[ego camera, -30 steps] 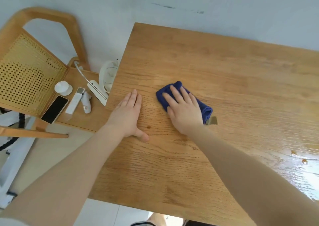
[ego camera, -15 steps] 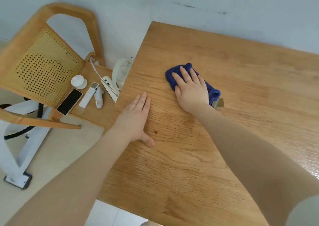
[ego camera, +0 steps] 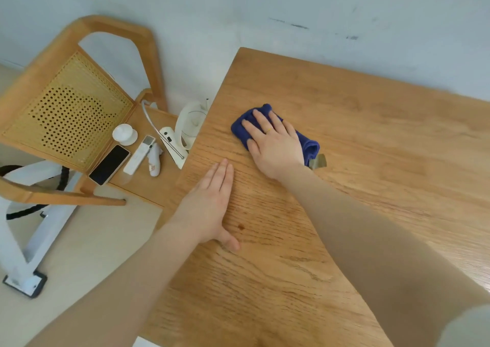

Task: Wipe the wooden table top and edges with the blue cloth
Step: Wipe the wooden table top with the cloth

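Blue cloth (ego camera: 309,144) lies under flat right hand (ego camera: 274,145); left hand (ego camera: 210,203) rests palm-down.

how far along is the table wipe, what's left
Mid-job. Done: nothing shows for sure; wiped and unwiped wood look alike. In hand: the right hand presses the blue cloth flat on the table near its far left corner, while the left hand lies flat beside it. Left: a small brown spot by the left thumb, and the edges, which the cloth is not touching.
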Demonstrator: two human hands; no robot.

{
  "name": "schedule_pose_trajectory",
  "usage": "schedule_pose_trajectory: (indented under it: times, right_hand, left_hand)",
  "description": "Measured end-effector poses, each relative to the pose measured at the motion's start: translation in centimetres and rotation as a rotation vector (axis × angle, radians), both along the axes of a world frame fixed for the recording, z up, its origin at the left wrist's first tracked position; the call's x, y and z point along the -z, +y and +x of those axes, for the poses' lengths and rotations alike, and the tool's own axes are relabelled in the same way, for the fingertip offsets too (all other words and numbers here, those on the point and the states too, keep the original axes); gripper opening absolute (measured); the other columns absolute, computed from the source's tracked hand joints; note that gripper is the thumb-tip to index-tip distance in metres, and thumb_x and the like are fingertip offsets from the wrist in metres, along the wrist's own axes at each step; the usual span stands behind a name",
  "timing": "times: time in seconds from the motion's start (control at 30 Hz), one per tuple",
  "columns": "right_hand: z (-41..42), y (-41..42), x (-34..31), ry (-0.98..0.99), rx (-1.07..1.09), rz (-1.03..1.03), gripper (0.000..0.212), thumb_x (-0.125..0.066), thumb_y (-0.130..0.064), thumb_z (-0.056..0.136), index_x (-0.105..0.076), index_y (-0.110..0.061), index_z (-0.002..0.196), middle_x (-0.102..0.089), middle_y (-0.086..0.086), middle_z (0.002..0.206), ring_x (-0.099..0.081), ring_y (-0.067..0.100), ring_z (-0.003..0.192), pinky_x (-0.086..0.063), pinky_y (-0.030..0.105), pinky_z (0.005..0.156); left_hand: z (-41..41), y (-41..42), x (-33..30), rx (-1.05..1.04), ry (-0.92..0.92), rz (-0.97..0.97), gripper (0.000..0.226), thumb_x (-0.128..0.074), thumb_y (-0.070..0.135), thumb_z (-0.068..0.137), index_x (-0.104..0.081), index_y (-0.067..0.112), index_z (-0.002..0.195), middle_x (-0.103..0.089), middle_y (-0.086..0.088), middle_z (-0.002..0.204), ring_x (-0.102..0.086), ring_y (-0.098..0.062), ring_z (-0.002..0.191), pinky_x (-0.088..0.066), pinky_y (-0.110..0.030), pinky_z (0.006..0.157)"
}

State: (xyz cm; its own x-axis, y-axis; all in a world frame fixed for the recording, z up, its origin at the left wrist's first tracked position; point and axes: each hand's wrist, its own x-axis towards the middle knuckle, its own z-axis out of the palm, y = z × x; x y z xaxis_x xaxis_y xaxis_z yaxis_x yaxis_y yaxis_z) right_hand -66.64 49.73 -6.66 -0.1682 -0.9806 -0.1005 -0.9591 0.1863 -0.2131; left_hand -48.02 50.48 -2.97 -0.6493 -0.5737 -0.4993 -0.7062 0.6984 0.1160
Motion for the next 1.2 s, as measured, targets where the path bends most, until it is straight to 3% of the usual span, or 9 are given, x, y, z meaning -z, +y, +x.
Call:
schedule_pose_trajectory:
  times: [0.2, 0.33, 0.43, 0.57, 0.7, 0.87, 1.07, 1.2]
  right_hand:
    - [1.7, 1.4, -0.7, -0.021, -0.054, 0.048, 0.047, -0.027, -0.032, 0.098, -0.021, -0.035, 0.145, -0.009, -0.006, 0.157, -0.002, 0.021, 0.144, -0.003, 0.038, 0.115]
    - [6.7, 6.3, -1.3, -0.076, -0.122, 0.105, 0.061, -0.006, -0.044, 0.086, -0.019, -0.037, 0.146, -0.006, -0.009, 0.157, 0.000, 0.020, 0.145, 0.002, 0.036, 0.114]
    - [6.8, 5.6, -1.4, -0.040, -0.160, 0.117, 0.062, -0.004, -0.046, 0.086, -0.020, -0.038, 0.145, -0.008, -0.009, 0.157, -0.003, 0.020, 0.145, -0.001, 0.037, 0.114]
    - [6.0, -0.2, -0.6, 0.010, -0.011, 0.070, 0.047, -0.022, -0.039, 0.098, -0.021, -0.038, 0.145, -0.009, -0.009, 0.157, -0.005, 0.020, 0.144, -0.006, 0.038, 0.114]
    - [7.9, -3.9, 0.2, 0.033, 0.137, 0.030, 0.047, -0.022, -0.045, 0.099, -0.019, -0.037, 0.145, -0.010, -0.007, 0.157, -0.004, 0.022, 0.144, -0.006, 0.040, 0.115]
    - [12.4, 1.1, -0.2, 0.020, -0.050, 0.043, 0.054, -0.012, -0.052, 0.093, -0.023, -0.038, 0.144, -0.013, -0.006, 0.156, -0.007, 0.022, 0.144, -0.005, 0.041, 0.115]
    - [12.2, 2.4, -0.8, 0.079, -0.319, 0.123, 0.057, -0.010, -0.052, 0.090, -0.024, -0.037, 0.144, -0.015, -0.007, 0.156, -0.011, 0.022, 0.144, -0.007, 0.042, 0.114]
    - [10.1, -2.1, -0.2, 0.084, -0.040, 0.048, 0.047, -0.020, -0.047, 0.098, -0.023, -0.037, 0.144, -0.013, -0.007, 0.156, -0.009, 0.020, 0.144, -0.008, 0.040, 0.114]
  left_hand:
    - [0.4, 0.0, -1.0, 0.026, 0.062, 0.055, 0.145, -0.075, 0.066, 0.054, 0.022, 0.006, 0.144, 0.025, -0.010, 0.154, 0.017, -0.023, 0.143, 0.005, -0.031, 0.114]
    - [3.6, -1.6, -1.7, -0.034, 0.258, 0.056, 0.113, -0.072, 0.060, 0.065, -0.011, 0.013, 0.148, -0.021, -0.001, 0.152, -0.021, -0.016, 0.139, -0.023, -0.027, 0.111]
    - [6.0, -3.5, -2.0, -0.034, 0.303, -0.018, 0.094, -0.070, 0.060, 0.067, -0.031, 0.017, 0.140, -0.037, 0.004, 0.138, -0.035, -0.015, 0.128, -0.029, -0.028, 0.105]
    - [7.9, -5.7, -1.3, -0.039, 0.283, -0.007, 0.100, -0.073, 0.060, 0.063, -0.030, 0.014, 0.141, -0.035, 0.002, 0.141, -0.036, -0.016, 0.129, -0.031, -0.030, 0.105]
    - [9.3, -5.9, 0.2, -0.063, 0.277, 0.124, 0.105, -0.072, 0.053, 0.069, -0.014, 0.017, 0.147, -0.030, 0.002, 0.147, -0.039, -0.017, 0.129, -0.037, -0.031, 0.103]
    - [10.3, -5.9, 0.4, -0.181, 0.391, 0.259, 0.095, -0.080, 0.043, 0.065, -0.026, 0.020, 0.140, -0.045, 0.001, 0.139, -0.048, -0.019, 0.124, -0.044, -0.037, 0.098]
    - [11.5, -7.6, -0.3, -0.308, 0.463, 0.253, 0.088, -0.081, 0.040, 0.065, -0.034, 0.013, 0.134, -0.048, 0.000, 0.136, -0.047, -0.013, 0.122, -0.035, -0.023, 0.092]
    - [12.4, -7.8, 0.2, -0.294, 0.455, 0.234, 0.092, -0.080, 0.042, 0.064, -0.033, 0.014, 0.138, -0.044, 0.000, 0.139, -0.044, -0.011, 0.125, -0.033, -0.021, 0.094]
